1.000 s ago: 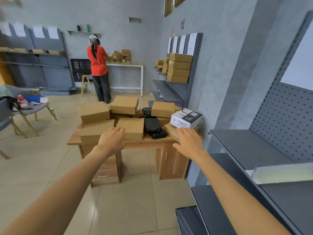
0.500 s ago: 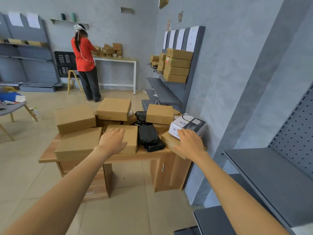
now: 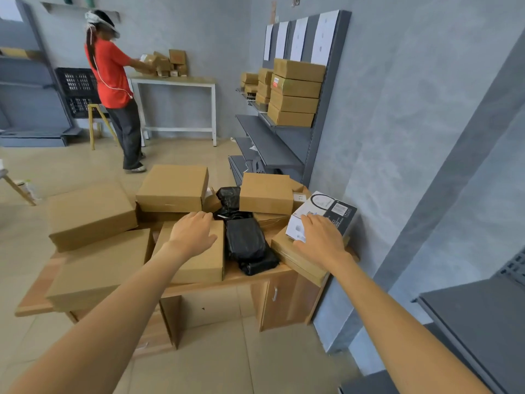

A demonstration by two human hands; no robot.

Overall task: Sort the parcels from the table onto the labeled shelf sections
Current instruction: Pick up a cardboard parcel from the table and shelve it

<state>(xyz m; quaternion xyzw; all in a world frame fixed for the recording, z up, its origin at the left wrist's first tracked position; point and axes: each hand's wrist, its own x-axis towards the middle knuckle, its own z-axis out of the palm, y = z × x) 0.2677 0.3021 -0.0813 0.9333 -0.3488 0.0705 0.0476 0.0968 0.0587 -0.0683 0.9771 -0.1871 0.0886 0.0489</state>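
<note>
Both my hands are out over the wooden table point(image 3: 42, 294), so I judge this the pick-up step: choosing the next parcel before carrying it to a labeled shelf. My right hand point(image 3: 322, 240) lies with straight, relaxed fingers on the near edge of the white-and-black printed box point(image 3: 326, 211), which sits at the table's right end on top of a flat brown carton point(image 3: 301, 260); it grasps nothing yet. My left hand point(image 3: 194, 233) hangs loose-fingered over the brown box point(image 3: 199, 260) at the near middle, touching or just above it, I cannot tell which.

Other brown parcels crowd the table, with black plastic-wrapped packets point(image 3: 245, 240) between my hands.

Next, I think, my right hand must close on the printed box, and I must read its label to pick a section. That box shows a ring-shaped graphic and a small white sticker, but the print is too small for me to read. On the far shelf unit point(image 3: 272, 149) white paper sheets point(image 3: 321, 38) mark the sections above stacked cartons point(image 3: 295, 95); their writing is illegible too. One stacked carton bears a red-and-white sticker, unreadable.

A person in a red shirt point(image 3: 109, 75) works at the far white table point(image 3: 173, 81).
</note>
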